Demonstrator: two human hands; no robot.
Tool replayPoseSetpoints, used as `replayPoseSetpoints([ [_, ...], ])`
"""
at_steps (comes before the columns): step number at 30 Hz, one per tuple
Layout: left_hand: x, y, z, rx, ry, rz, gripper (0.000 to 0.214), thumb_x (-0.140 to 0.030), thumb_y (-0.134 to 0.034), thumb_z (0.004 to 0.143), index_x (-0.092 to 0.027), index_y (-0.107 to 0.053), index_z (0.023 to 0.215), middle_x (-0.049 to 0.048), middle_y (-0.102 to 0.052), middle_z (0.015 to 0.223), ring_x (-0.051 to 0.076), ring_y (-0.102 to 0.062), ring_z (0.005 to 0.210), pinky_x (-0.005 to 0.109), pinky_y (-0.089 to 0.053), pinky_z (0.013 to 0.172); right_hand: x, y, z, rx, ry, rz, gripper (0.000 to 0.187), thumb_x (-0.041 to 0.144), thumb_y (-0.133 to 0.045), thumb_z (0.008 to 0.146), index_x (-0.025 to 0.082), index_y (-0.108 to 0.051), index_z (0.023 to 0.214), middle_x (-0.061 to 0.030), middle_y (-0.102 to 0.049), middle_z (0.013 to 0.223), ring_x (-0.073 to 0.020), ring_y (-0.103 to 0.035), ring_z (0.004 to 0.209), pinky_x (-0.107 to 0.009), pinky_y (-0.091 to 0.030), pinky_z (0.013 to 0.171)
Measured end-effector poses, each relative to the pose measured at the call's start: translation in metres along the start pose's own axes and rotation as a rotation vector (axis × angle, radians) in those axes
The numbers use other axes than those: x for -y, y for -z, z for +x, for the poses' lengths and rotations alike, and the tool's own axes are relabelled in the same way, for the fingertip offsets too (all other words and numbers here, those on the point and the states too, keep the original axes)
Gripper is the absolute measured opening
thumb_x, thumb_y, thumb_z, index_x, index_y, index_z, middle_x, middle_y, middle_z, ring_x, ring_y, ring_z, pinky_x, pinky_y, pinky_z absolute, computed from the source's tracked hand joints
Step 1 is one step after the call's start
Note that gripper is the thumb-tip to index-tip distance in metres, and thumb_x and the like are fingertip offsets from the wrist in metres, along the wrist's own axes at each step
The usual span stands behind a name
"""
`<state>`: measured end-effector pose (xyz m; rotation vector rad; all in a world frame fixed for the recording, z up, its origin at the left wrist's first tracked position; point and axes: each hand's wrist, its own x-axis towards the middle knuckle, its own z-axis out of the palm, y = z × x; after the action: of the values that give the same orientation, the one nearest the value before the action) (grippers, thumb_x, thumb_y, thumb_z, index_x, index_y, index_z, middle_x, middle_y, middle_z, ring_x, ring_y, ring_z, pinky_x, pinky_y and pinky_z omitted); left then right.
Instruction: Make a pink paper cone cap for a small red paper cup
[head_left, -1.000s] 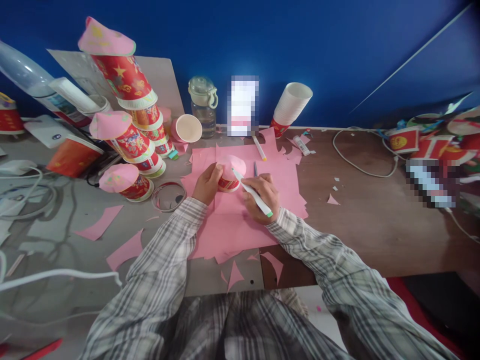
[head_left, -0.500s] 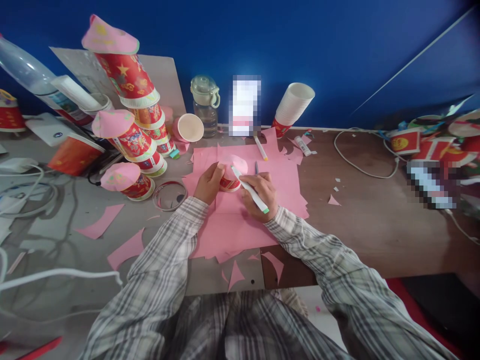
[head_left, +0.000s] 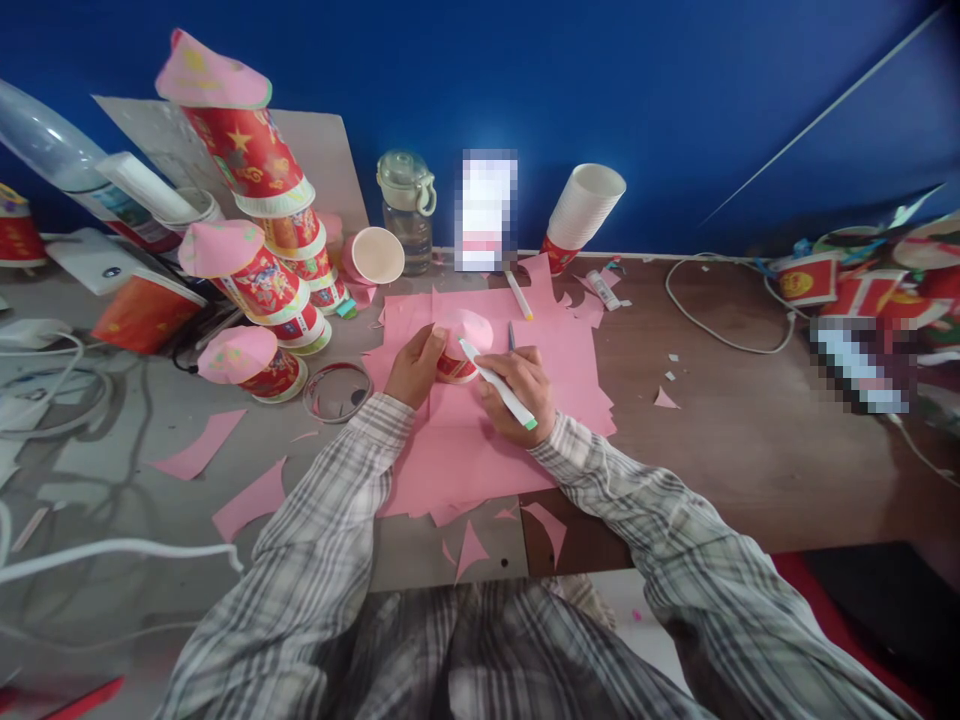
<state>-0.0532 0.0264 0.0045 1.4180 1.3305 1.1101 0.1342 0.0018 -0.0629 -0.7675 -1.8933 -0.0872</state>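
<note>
A red paper cup (head_left: 457,362) stands upside down on sheets of pink paper (head_left: 480,440), and a pink paper cap (head_left: 466,327) covers its top. My left hand (head_left: 412,366) is closed around the cup's left side. My right hand (head_left: 519,395) grips a white marker with a green end (head_left: 498,384); its tip touches the pink cap.
Stacks of red cups with pink caps (head_left: 247,240) stand at the left, with a tape roll (head_left: 337,391) beside them. A water bottle (head_left: 406,208), a tilted stack of white cups (head_left: 581,212), a glue stick (head_left: 602,290) and another pen (head_left: 519,295) lie behind. Cables (head_left: 720,320) and pink scraps lie about.
The marker's tip has shifted slightly down and left on the pink cap. Both hands otherwise stay in place.
</note>
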Motion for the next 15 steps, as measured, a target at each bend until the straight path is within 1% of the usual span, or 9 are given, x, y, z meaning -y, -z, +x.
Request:
replayPoseSetpoints([
  [5, -0.0005, -0.0003, -0.0001, -0.003, 0.004, -0.01, 0.035, -0.046, -0.034, 0.083, -0.017, -0.053, 0.08, -0.0014, -0.047, 0.064, 0.01, -0.04, 0.06, 0.023, -0.038, 0.059, 0.0005, 0.0008, -0.0008, 0.061, -0.051, -0.006, 0.03, 0.039, -0.064, 0.111, 0.025, -0.082, 0.13, -0.0042, -0.089, 0.09, -0.0213, -0.072, 0.066, -0.044, -0.054, 0.084],
  [10, 0.0017, -0.001, 0.0007, -0.006, 0.005, -0.021, 0.035, -0.046, -0.034, 0.083, -0.017, -0.052, 0.075, -0.0024, -0.045, 0.061, 0.01, -0.038, 0.058, 0.023, -0.036, 0.057, 0.0001, 0.0013, -0.0029, 0.042, -0.005, 0.037, 0.03, 0.032, -0.065, 0.109, 0.024, -0.082, 0.133, -0.0044, -0.09, 0.093, -0.0211, -0.075, 0.068, -0.043, -0.054, 0.086],
  [15, 0.0013, -0.001, 0.0008, 0.002, 0.017, -0.022, 0.034, -0.045, -0.034, 0.083, -0.018, -0.053, 0.078, -0.0021, -0.047, 0.063, 0.01, -0.04, 0.059, 0.023, -0.037, 0.058, -0.0019, 0.0028, -0.0045, 0.08, -0.028, 0.01, 0.03, 0.037, -0.066, 0.109, 0.024, -0.083, 0.13, -0.0032, -0.087, 0.088, -0.0207, -0.073, 0.067, -0.043, -0.054, 0.085],
])
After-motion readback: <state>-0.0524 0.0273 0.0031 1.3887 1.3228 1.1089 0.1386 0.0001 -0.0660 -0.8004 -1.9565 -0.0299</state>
